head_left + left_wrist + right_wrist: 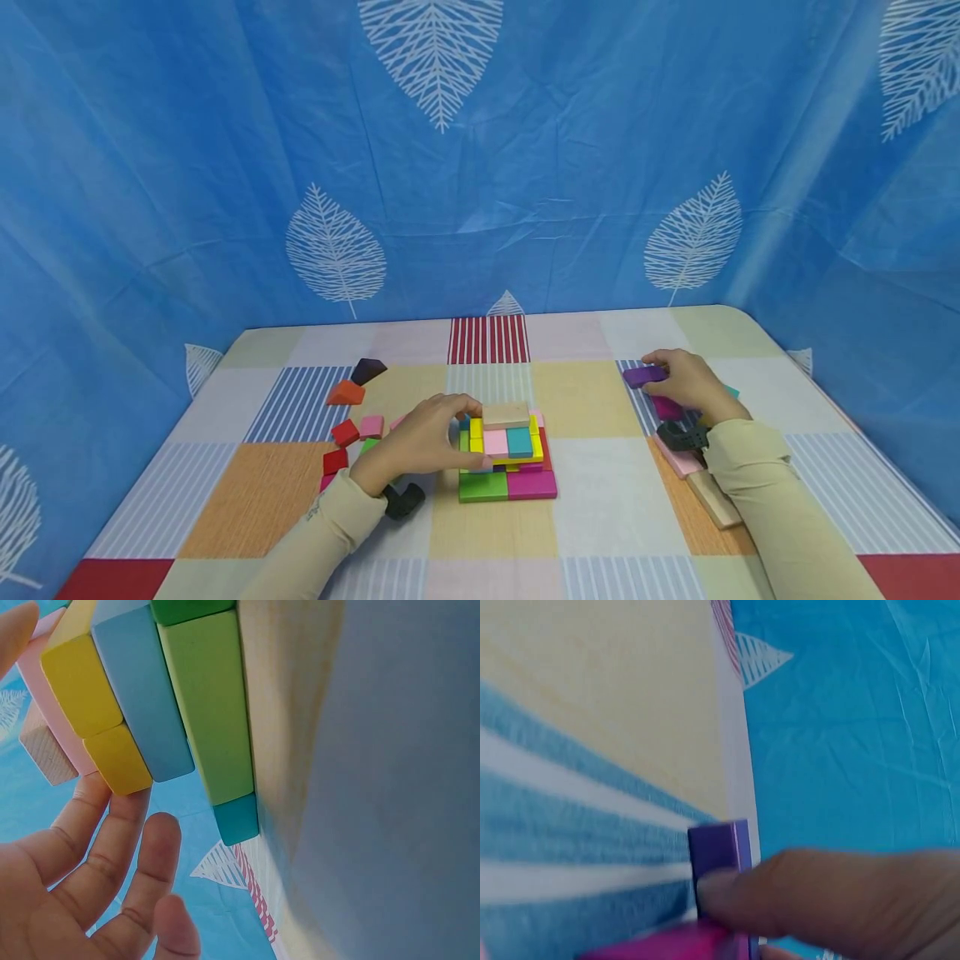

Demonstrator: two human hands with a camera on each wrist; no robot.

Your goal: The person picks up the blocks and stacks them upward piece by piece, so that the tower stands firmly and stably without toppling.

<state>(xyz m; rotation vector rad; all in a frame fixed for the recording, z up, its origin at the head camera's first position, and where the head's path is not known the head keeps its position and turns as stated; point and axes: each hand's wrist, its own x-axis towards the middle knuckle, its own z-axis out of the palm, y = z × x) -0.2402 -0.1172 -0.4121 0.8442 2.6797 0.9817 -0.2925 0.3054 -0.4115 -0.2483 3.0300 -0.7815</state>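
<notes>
At the middle of the table stands a layered stack of coloured wooden blocks [508, 486], topped by a plain wood block [506, 415]. My left hand [431, 437] is at its left side, thumb at the front and fingers toward the back. In the left wrist view, fingertips of the left hand [101, 877] touch the yellow blocks [120, 761] and the pink layer. At the right of the table my right hand [693, 387] pinches a purple block [642, 377]. In the right wrist view the thumb lies against the purple block [714, 851], beside a magenta block [667, 943].
Loose blocks lie left of the stack, among them a red block [346, 432], an orange block [346, 393] and a dark block [368, 371]. Under and beside the right forearm are a magenta block [666, 407], a pink block [677, 458] and a plain wood block [714, 498].
</notes>
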